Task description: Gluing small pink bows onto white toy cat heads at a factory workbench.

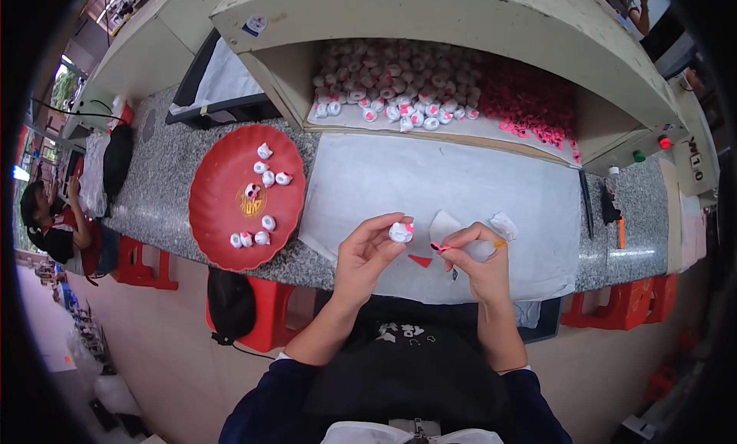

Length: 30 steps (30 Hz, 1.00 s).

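Between the thumb and fingers of my left hand (368,254) is a small round white figure piece (401,232) with a pink patch on its side. My right hand (477,261), a little to the right, pinches a tiny pink-and-black part (439,247). A thin stick with a yellow-orange end (499,244) also shows at the right hand's fingers; how it is held I cannot make out. The two pieces are apart. Below them lies a white paper sheet (353,183), with a red scrap (420,260) and crumpled white tissue (504,225) on it.
Left stands a red scalloped plate (201,206) with several white pieces. Ahead, a cream shelf box (445,18) covers piles of white pieces (399,79) and pink parts (530,106). A black tray (223,114) stands back left; an orange-handled tool (621,233) lies right. Another person (65,229) sits far left.
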{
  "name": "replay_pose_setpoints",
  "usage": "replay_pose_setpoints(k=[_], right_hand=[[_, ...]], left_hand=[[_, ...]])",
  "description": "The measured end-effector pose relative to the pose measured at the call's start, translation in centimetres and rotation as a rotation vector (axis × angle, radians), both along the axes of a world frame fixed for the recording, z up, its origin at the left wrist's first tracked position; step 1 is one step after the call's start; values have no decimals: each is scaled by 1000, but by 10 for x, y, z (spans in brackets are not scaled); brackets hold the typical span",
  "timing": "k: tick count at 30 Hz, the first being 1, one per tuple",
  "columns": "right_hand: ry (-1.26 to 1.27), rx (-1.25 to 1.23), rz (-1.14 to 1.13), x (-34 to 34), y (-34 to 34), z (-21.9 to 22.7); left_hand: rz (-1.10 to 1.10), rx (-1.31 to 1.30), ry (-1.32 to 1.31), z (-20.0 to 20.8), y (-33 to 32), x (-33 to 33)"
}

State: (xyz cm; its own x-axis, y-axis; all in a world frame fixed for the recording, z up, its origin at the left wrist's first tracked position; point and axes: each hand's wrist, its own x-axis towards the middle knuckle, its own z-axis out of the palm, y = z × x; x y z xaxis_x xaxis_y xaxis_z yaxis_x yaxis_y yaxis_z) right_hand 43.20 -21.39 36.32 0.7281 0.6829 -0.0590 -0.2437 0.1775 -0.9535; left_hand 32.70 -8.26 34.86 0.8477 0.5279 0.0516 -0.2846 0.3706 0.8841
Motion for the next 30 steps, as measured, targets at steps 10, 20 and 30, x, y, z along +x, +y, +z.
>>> replay_pose_setpoints(k=[10,20,30], right_hand=[[109,113,63,-16,16,1],[244,106,44,-17,19,-5],[136,108,-9,-24,20,-11]], left_hand=[[15,313,-23,-6,-2,-6],[17,422,12,-5,-2,-5],[-38,151,-67,-1,-7,-4]])
